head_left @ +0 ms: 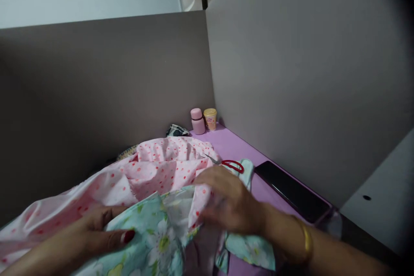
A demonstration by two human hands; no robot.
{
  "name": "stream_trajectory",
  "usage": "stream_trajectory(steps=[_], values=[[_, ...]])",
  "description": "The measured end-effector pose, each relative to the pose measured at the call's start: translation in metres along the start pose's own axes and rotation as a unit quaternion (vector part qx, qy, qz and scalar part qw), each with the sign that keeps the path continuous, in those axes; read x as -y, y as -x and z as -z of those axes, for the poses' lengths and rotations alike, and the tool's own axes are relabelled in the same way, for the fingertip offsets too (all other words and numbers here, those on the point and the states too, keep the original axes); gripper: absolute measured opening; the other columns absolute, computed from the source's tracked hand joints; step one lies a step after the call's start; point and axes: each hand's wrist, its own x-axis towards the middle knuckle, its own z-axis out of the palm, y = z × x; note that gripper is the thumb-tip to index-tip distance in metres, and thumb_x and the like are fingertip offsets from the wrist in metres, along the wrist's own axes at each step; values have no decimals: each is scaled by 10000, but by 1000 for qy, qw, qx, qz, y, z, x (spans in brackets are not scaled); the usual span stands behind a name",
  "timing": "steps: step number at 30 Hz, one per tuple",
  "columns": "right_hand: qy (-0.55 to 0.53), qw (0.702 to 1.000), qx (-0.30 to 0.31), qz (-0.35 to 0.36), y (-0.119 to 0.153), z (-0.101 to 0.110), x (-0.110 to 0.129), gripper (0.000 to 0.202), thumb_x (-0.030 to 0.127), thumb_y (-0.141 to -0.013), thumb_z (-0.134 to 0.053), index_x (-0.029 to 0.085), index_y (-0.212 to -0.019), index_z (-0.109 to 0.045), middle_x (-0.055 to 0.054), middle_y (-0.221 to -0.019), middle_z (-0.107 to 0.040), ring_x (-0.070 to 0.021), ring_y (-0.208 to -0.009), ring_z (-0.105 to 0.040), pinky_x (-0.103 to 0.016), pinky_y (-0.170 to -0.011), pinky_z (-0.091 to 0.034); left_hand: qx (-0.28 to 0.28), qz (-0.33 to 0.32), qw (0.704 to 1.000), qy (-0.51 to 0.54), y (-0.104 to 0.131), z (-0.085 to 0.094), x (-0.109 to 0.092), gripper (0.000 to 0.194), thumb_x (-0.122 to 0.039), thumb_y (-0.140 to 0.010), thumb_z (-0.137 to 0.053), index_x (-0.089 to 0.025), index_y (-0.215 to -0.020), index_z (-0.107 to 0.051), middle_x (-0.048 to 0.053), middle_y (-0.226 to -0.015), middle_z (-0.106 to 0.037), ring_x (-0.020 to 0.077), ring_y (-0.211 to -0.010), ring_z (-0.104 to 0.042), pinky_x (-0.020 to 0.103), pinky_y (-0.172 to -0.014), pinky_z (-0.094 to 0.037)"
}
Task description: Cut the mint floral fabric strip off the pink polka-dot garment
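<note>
The floral cloth (160,241) is held over the near side of the counter (228,138), clamped between thumb and fingers of the left hand (97,228), before the dotted pink cloth (168,172). The right hand (228,202) is placed at a pink strip (197,207); its grip is blurred and cannot be told. Scissors (223,162) are laid behind, near the phone (293,190).
</note>
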Motion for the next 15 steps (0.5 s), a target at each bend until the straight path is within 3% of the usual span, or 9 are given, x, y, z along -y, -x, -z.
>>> stream_trajectory(steps=[1,3,5,8,11,13,15], values=[[-8,996,-16,86,9,-14,15,597,466,-786,-585,152,-1267,-423,-148,-1157,-600,-248,-1114,-519,-381,-964,-387,11,2,1000,24,0,0,0,362,-387,-678,-686,-226,-1002,-683,64,-953,-711,301,-908,-646,400,-825,-485],[60,989,-11,138,30,-52,35,645,412,-810,-577,224,-1366,-310,-146,-1273,-539,-283,-1194,-465,-442,-996,-357,-20,-10,997,80,-1,-5,3,372,-372,-655,-698,-226,-997,-682,59,-864,-723,295,-818,-668,407,-773,-506],[72,992,-3,105,48,-95,45,600,358,-829,-565,360,-1360,-286,-79,-1279,-549,-281,-1167,-504,-488,-989,-371,-71,-19,990,124,-1,-13,8,405,-362,-604,-725,-239,-988,-681,35,-752,-722,272,-699,-678,383,-685,-528],[53,997,50,29,54,-144,51,515,331,-856,-520,402,-1328,-328,-69,-1273,-551,-320,-1149,-518,-582,-962,-375,-110,-26,983,144,-3,-21,16,461,-375,-568,-734,-242,-1005,-670,23,-670,-708,252,-601,-672,345,-584,-526],[9,997,73,-16,44,-162,56,366,295,-883,-452,380,-1238,-464,-69,-1252,-562,-327,-1143,-518,-599,-930,-402,-126,-36,978,160,-6,-19,26,428,-387,-564,-721,-232,-961,-678,23,-647,-697,241,-572,-665,345,-572,-527],[-84,991,95,-43,37,-159,60,304,320,-879,-441,353,-1162,-547,-67,-1212,-594,-323,-1115,-541,-567,-925,-425,-135,-48,977,159,-6,-11,32,346,-385,-555,-720,-240,-868,-691,18,-649,-693,230,-600,-667,341,-605,-534],[-241,959,96,-111,34,-145,62,296,374,-839,-500,320,-1113,-597,-76,-1169,-629,-321,-1082,-568,-512,-930,-440,-173,-93,974,116,-6,-2,36,305,-469,-589,-681,-251,-802,-684,19,-653,-688,223,-647,-670,327,-609,-538]])
